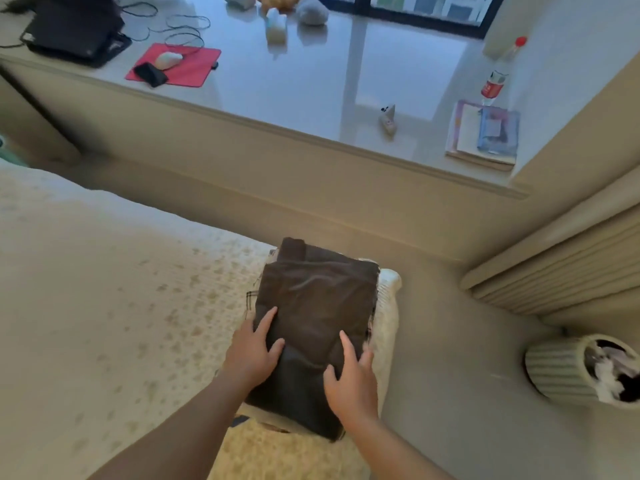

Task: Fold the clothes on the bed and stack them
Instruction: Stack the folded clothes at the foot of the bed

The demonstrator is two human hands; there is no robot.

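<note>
Dark brown cloth, folded into a neat oblong (313,327), lies on top of a small stack at the corner of the bed (104,306), and both hands are flat on its near half. The left hand (254,353) rests with fingers spread and straight on the near left part; the right hand (349,377) lies likewise on the near right, gripping nothing. A checked edge (252,299) and a pale garment (388,306) peek out below, so the pile seems already several pieces deep.

To my eye the step is the settling of this top piece. It would go best with the palms sweeping outward from the middle to press out the soft ridge across the cloth, then nudging the sides square with the layers beneath, since the stack sits close to the bed's edge and could slide off.

Off to the right on the floor stands a ribbed bin (568,372). Beyond, the glossy worktop (294,81) carries a red mat (188,64), a bottle (495,81) and some books (485,133).
</note>
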